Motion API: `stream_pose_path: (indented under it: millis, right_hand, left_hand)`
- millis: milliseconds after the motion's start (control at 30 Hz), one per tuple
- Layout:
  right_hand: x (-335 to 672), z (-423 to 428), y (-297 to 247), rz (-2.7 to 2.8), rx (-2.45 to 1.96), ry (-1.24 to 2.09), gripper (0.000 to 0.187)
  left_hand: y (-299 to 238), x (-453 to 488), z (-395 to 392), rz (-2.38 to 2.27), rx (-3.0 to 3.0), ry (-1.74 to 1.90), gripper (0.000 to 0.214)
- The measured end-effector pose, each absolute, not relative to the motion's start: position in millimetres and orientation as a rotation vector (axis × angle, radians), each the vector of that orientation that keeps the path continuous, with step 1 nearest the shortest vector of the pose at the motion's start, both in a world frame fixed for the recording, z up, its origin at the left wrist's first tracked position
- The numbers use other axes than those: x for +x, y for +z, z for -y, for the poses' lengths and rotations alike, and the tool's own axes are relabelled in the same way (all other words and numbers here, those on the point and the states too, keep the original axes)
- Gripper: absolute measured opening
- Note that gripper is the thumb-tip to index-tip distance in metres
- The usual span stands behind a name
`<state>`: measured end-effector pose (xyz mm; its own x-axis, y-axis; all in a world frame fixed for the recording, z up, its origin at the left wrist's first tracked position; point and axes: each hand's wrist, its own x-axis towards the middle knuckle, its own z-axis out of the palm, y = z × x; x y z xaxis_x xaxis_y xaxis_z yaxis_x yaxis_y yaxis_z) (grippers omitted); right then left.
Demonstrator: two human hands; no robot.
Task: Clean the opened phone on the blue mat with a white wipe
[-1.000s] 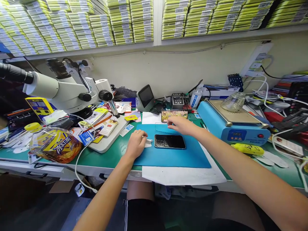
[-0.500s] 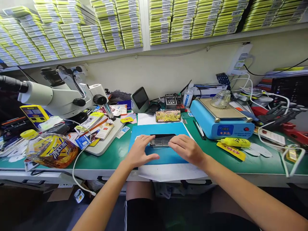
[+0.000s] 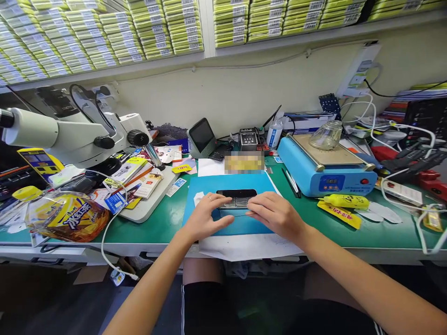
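Note:
A black phone (image 3: 236, 196) lies flat on a blue mat (image 3: 228, 186) in front of me. My left hand (image 3: 206, 216) rests on the phone's left end with its fingers curled over the near edge. My right hand (image 3: 277, 214) covers the right end, fingertips pinched on a thin clear sheet held just above the screen. Both hands hide the phone's near half. A small white cloth (image 3: 198, 198) lies on the mat beside my left hand.
A microscope (image 3: 70, 135) stands at the left with cards and a drink bottle (image 3: 64, 215) about its base. A blue heating plate (image 3: 326, 170) with a glass jar (image 3: 326, 135) stands at the right. A second lit phone (image 3: 243, 163) lies behind the mat. Cables and tools crowd the far right.
My right hand came back from the far phone to the black phone. Both hands now close over it, holding the clear sheet lower and nearer the screen.

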<state>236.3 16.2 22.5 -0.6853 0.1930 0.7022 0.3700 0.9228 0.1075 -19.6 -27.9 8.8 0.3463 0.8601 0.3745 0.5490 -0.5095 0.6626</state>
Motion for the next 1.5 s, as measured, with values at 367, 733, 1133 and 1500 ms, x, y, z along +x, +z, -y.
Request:
stream_pose_path:
  millis: [367, 733, 1133, 1500]
  right_hand:
    - [250, -46, 28, 2.503, -0.605, 0.05, 0.049]
    - [248, -64, 1, 2.569, -0.851, 0.367, 0.055]
    - [244, -68, 1, 2.592, -0.896, 0.356, 0.051]
    - [249, -67, -4, 2.51, -0.956, 0.313, 0.051]
  left_hand:
    - [17, -50, -1, -1.054, 2.416, 0.974, 0.046]
    - [3, -51, -22, -1.19, 2.42, 0.765, 0.06]
    - [1, -52, -25, -1.249, 2.427, 0.696, 0.063]
    - [-3, -60, -22, -1.478, 2.381, 0.652, 0.061]
